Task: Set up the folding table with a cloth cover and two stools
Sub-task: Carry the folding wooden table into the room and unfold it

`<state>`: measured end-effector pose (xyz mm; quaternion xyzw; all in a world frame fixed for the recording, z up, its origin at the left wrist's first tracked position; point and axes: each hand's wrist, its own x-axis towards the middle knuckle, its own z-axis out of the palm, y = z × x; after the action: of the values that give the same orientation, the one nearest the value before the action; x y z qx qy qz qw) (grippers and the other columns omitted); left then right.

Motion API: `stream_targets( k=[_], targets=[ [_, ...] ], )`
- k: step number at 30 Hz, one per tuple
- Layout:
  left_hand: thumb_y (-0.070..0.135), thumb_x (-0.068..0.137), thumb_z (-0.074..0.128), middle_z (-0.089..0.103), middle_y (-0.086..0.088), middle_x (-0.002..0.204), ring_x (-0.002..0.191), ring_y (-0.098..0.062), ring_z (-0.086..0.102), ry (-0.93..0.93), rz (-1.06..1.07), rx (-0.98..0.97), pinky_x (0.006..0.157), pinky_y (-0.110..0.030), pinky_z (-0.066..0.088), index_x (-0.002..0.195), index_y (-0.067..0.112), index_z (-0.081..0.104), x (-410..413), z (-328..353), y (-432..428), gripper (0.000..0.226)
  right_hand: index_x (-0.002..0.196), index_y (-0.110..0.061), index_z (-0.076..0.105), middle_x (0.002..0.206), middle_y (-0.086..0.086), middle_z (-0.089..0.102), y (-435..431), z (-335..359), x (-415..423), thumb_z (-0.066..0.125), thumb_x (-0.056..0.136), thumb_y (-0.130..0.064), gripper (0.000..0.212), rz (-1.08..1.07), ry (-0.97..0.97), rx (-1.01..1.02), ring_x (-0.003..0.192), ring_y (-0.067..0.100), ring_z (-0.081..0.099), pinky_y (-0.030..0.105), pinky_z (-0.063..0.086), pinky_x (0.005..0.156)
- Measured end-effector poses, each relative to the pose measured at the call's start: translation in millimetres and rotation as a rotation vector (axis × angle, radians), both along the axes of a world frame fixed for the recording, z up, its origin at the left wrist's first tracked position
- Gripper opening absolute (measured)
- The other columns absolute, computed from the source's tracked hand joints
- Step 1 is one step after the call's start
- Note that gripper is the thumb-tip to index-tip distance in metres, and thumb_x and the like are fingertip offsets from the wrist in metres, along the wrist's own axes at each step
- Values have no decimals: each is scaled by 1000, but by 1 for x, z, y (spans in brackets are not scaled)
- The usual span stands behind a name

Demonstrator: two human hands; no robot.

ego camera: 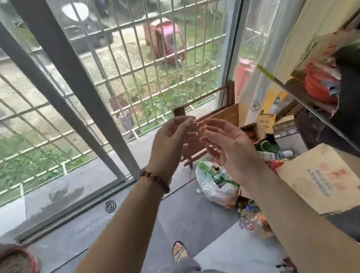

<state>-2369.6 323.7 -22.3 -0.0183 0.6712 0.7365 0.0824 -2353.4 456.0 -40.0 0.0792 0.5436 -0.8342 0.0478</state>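
Both hands are raised with palms facing each other, fingers loosely spread and holding nothing: left hand [170, 141], right hand [230, 149], close but apart. Just behind them a folded wooden frame [220, 115] leans by the window [64, 66]; whether fingertips touch it is blurred. A plastic bag [215, 183] and cardboard box [324, 178] crowd the right; bare floor [91, 226] lies left
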Motion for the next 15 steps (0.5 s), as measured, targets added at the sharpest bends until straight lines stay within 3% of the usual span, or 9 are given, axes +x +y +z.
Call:
stream_targets(
  k=[4, 15],
  targets=[
    [24, 92, 54, 69, 4, 93, 79, -4, 65, -11, 8, 16, 64, -11, 51, 94, 21, 64, -54, 0, -15, 10, 91, -20, 67, 86, -2, 68, -13, 5, -53, 58, 87, -1, 21, -8, 36, -48, 78, 9, 64, 21, 50, 70],
    [25, 91, 56, 69, 6, 90, 79, -5, 66, -99, 1, 28, 58, -12, 50, 94, 21, 63, -150, -17, -8, 9, 93, -21, 66, 86, -4, 68, -6, -13, -143, 59, 88, -2, 21, -26, -44, 18, 79, 9, 63, 25, 46, 75]
  ],
)
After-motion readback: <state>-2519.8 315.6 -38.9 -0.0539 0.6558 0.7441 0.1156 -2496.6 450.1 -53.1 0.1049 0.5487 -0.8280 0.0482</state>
